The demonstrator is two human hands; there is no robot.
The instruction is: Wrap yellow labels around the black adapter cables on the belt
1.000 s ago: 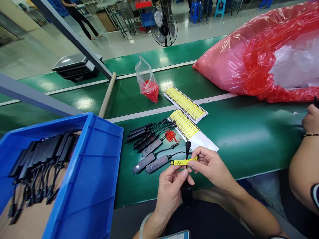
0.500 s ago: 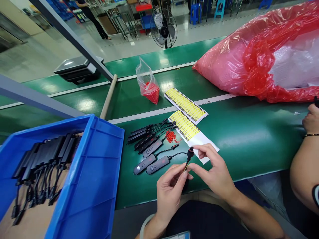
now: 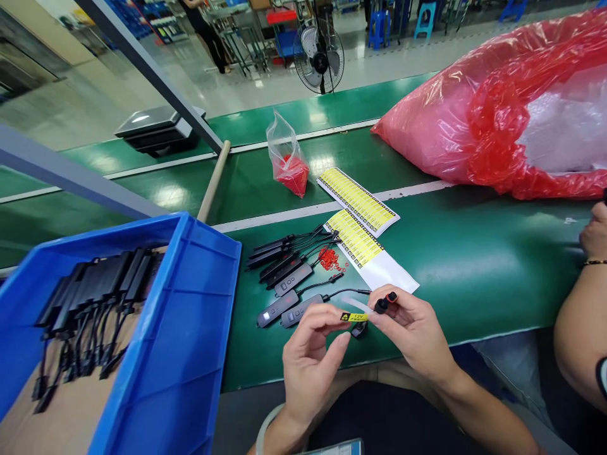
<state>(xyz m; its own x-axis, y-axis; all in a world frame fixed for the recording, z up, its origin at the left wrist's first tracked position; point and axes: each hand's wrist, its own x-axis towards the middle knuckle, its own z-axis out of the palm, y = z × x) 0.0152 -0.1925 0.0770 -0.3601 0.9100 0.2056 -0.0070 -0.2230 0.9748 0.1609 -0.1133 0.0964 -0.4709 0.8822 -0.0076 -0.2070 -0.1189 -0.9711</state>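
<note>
Over the green surface (image 3: 478,259), the right hand (image 3: 417,325) pinches the plug (image 3: 382,304); the left hand (image 3: 308,357) is loosely spread at the label (image 3: 355,316).

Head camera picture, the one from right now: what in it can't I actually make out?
- Small print under "12V" on the yellow label: head view, too small and blurred.
- Cable end of the black connector: head view, hidden by the right hand.
- What the co-worker's hand holds: head view, cut off by the right edge.
- Most of the lit screen in front: head view, cut off by the bottom edge.
</note>
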